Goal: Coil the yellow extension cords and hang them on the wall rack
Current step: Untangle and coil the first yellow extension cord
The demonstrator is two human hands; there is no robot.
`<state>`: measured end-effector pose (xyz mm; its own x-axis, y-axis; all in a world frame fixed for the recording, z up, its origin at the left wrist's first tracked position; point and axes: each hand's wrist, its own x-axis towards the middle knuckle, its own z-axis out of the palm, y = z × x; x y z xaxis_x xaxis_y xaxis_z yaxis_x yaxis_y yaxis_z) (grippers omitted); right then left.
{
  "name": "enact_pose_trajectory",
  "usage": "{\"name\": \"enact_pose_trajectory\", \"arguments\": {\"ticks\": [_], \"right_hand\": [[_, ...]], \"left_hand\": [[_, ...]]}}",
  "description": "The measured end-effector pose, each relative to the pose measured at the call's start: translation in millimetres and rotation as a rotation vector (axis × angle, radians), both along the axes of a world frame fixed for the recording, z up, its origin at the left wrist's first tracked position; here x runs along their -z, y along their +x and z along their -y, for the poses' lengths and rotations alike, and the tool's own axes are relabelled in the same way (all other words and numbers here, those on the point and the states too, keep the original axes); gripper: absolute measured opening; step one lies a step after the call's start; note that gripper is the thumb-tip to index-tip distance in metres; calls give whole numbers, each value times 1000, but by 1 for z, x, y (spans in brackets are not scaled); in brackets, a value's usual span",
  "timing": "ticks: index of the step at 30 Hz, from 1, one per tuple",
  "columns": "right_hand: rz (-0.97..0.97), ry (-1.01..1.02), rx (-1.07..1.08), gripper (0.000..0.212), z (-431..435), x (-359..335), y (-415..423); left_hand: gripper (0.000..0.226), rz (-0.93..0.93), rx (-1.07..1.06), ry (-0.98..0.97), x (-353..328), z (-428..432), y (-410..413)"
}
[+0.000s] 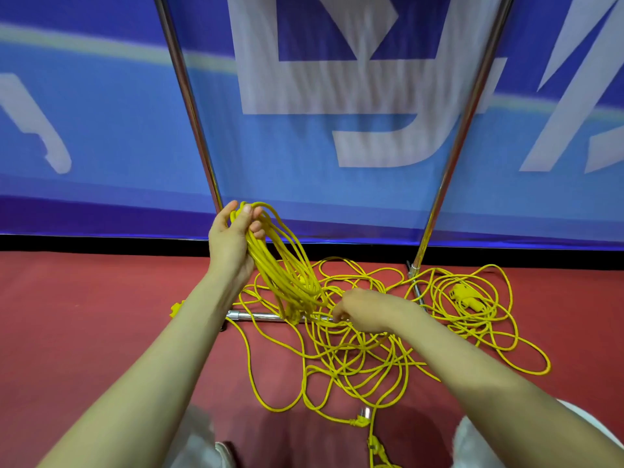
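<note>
My left hand (pixel 234 238) is raised and closed around the top of a coil of yellow cord (pixel 287 265), whose loops hang down to the floor. My right hand (pixel 363 310) is low over the tangle, pinching a strand of yellow cord. A loose pile of yellow extension cord (pixel 354 349) spreads over the red floor below both hands. A second loose heap of yellow cord (pixel 472 298) with a yellow socket block lies to the right. A yellow plug (pixel 363 417) lies near the bottom edge.
Two slanted chrome poles (pixel 189 96) (pixel 469 113) of a rack rise in front of a blue and white banner (pixel 337 113). The rack's low chrome crossbar (pixel 253 315) runs along the red floor (pixel 84 315) under the cords. My knees show at the bottom.
</note>
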<state>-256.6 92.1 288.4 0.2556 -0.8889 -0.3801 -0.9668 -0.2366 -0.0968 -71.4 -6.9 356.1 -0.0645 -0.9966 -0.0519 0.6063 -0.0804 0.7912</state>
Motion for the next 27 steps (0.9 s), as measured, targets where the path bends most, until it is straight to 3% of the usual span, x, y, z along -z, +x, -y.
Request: {"name": "enact_pose_trajectory", "arguments": {"ticks": [10,14,16,18,22,24,27], "right_hand": [[239,-440,-130,24,-9,-31,15],[53,-381,91,58,-7,-25,11],[8,-309,174,63,-5,-18,9],[157,-284,232,54,-3,-21,8],[749,-180,196,27,1,-39,4],[751,-263,65,25,-1,-45,4],[566,-475,-58,24,-2,-45,6]], "left_hand": [[39,-26,78,79,5,-2,-8],[33,-47,171,72,-2,-6,-9],[32,-31,199,49,-5,-9,-8],[33,7,198,29,-4,-10,-8],[37,59,182,33,0,-10,-10],[37,62,207,56,1,-10,-11],[37,62,314,84,-1,-14,-14]]}}
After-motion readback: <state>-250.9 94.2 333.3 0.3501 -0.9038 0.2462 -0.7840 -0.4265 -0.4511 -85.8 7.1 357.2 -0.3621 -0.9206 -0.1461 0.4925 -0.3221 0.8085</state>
